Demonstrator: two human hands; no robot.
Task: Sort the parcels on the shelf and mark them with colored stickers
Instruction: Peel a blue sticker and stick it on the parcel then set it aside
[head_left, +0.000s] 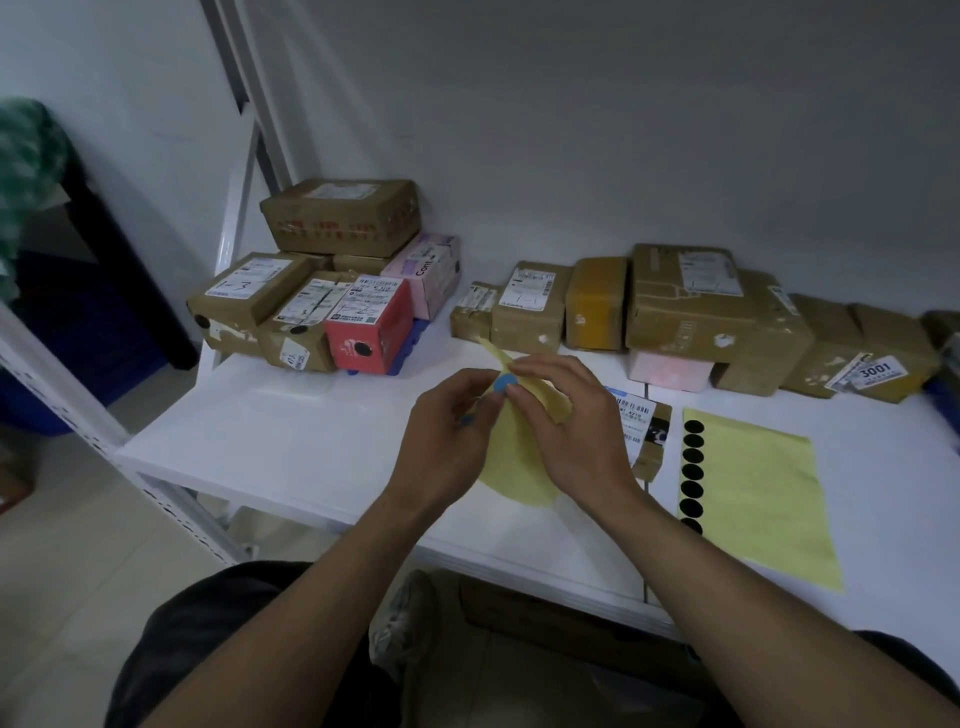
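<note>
Fingertips (519, 370) of the right hand (571, 421) are closing narrowly on the edge of a round blue sticker (504, 384). The left hand (451, 421) is gripping the yellow backing sheet (524, 467) just beside it with curled fingers. I am judging that the sheet is being bent on purpose, so that the rim of the sticker is lifting and can be peeled.

The sticker is round and has no long axis. Its blue face is turning toward the camera, above the front part of the white shelf (291, 415). The held sheet is running from a narrow tip, pointing up and left, to a wide curved end near the person.

A small labelled parcel (647, 434) is lying just beside the right hand, probably waiting for this sticker. Further right, a second yellow sheet (763, 493) is lying flat, with black stickers (692, 467) in a column along its left edge. At the back, the left group of parcels (340, 218) is already carrying black dots.
</note>
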